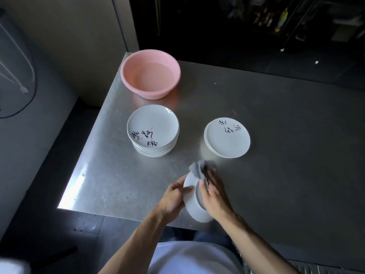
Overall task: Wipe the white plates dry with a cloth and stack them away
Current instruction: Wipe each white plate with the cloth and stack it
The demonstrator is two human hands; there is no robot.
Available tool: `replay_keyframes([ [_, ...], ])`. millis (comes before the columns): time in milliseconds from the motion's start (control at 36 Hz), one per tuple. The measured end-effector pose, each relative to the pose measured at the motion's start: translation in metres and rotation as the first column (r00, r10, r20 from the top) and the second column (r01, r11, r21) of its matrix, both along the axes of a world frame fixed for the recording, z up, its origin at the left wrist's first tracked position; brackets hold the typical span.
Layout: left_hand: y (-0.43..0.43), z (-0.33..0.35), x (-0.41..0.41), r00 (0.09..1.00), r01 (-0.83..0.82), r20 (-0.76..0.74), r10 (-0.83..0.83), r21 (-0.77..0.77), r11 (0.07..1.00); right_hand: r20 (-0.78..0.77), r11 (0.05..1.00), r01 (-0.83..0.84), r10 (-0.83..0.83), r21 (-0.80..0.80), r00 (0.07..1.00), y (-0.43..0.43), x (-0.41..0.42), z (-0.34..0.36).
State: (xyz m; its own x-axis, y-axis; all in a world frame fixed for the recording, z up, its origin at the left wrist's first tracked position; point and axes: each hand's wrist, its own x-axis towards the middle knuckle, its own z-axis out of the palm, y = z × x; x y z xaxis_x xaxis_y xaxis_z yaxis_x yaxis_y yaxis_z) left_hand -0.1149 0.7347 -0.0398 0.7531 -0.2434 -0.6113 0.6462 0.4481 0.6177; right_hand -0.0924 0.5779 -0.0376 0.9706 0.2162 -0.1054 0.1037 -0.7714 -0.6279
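Left hand point(173, 196) gripping rim of white plate point(194, 209), holding it tilted on edge over near side of steel table point(110, 175). Right hand point(214, 192), blurred, holding grey cloth point(195, 168) bunched against plate. Taller stack point(153, 131) sitting left, shorter stack point(227, 137) right. Top plates bearing black brush characters with pink strokes, not legible. Pink basin point(150, 74) standing behind.

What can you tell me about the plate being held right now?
The plate is plain white and glossy, ceramic by its look, with a raised ring showing on the face toward the camera. It is tilted steeply, almost on edge, over the near edge of the steel table. The left hand grips its left rim; the right hand holds a grey cloth against it.
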Motion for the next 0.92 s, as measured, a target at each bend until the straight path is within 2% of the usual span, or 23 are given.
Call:
replay_keyframes([
  [56, 0.001, -0.003, -0.002, 0.999, -0.033, -0.02, 0.033, 0.02, 0.999, 0.064, 0.954, -0.3, 0.301, -0.031, 0.952, 0.0, -0.012, 0.002],
  [111, 0.001, -0.005, -0.005, 0.999, -0.043, -0.007, 0.043, 0.021, 0.999, 0.068, 0.903, -0.424, 0.428, -0.074, 0.901, -0.005, -0.017, -0.002],
  [167, -0.001, -0.005, -0.006, 0.998, -0.063, 0.004, 0.063, -0.008, 0.998, 0.123, 0.946, -0.302, 0.315, -0.115, 0.941, -0.008, -0.011, -0.01],
  [222, -0.004, -0.005, -0.005, 0.996, -0.091, 0.002, 0.092, -0.05, 0.995, 0.091, 0.996, -0.021, 0.03, -0.089, 0.995, -0.008, -0.002, -0.013],
  [250, -0.006, -0.005, -0.005, 0.993, -0.115, -0.005, 0.115, -0.072, 0.991, 0.027, 0.992, 0.119, -0.119, -0.026, 0.993, -0.007, 0.004, -0.011],
  [306, -0.009, -0.003, -0.001, 0.986, -0.166, -0.034, 0.163, -0.101, 0.981, -0.115, 0.925, 0.362, -0.349, 0.119, 0.93, -0.005, 0.012, -0.008],
  [361, -0.007, 0.001, 0.006, 0.985, -0.173, -0.039, 0.171, -0.063, 0.983, -0.174, 0.9, 0.41, -0.385, 0.148, 0.906, -0.001, 0.015, -0.004],
  [417, -0.001, 0.003, 0.012, 0.993, -0.116, -0.006, 0.116, 0.012, 0.993, -0.096, 0.943, 0.273, -0.259, 0.189, 0.961, 0.007, 0.011, 0.004],
  [472, 0.003, 0.002, 0.012, 0.998, -0.043, 0.043, 0.04, 0.068, 0.997, 0.07, 0.979, 0.027, -0.042, 0.202, 0.997, 0.013, 0.002, 0.007],
  [556, 0.009, -0.002, 0.006, 0.996, -0.047, 0.084, 0.035, 0.147, 0.988, 0.178, 0.958, -0.28, 0.264, 0.068, 0.948, 0.012, -0.007, 0.0],
  [611, 0.011, -0.004, 0.003, 0.996, -0.058, 0.082, 0.045, 0.164, 0.985, 0.163, 0.966, -0.259, 0.255, 0.003, 0.953, 0.006, -0.004, -0.009],
  [667, 0.011, -0.005, 0.002, 0.997, -0.056, 0.057, 0.049, 0.138, 0.989, 0.034, 0.998, -0.048, 0.049, -0.026, 0.998, 0.0, 0.003, -0.016],
  [722, 0.011, -0.007, 0.002, 0.998, -0.066, 0.03, 0.063, 0.133, 0.989, -0.144, 0.98, 0.201, -0.197, 0.015, 0.97, -0.001, 0.011, -0.014],
  [750, 0.01, -0.007, 0.002, 0.997, -0.074, 0.023, 0.071, 0.134, 0.988, -0.16, 0.961, 0.269, -0.258, 0.057, 0.953, -0.002, 0.011, -0.013],
  [778, 0.009, -0.008, 0.003, 0.997, -0.081, 0.016, 0.079, 0.134, 0.988, -0.112, 0.961, 0.264, -0.254, 0.083, 0.961, 0.0, 0.009, -0.01],
  [806, 0.008, -0.008, 0.002, 0.996, -0.09, 0.004, 0.091, 0.131, 0.987, -0.058, 0.978, 0.191, -0.186, 0.082, 0.981, 0.002, 0.003, -0.006],
  [861, 0.006, -0.01, 0.0, 0.995, -0.095, 0.0, 0.096, 0.113, 0.989, 0.017, 0.994, -0.072, 0.071, 0.079, 0.997, 0.008, -0.013, -0.003],
  [917, 0.005, -0.013, -0.002, 0.996, -0.081, 0.038, 0.078, 0.107, 0.991, 0.023, 0.951, -0.293, 0.292, 0.097, 0.956, 0.012, -0.026, 0.0],
])
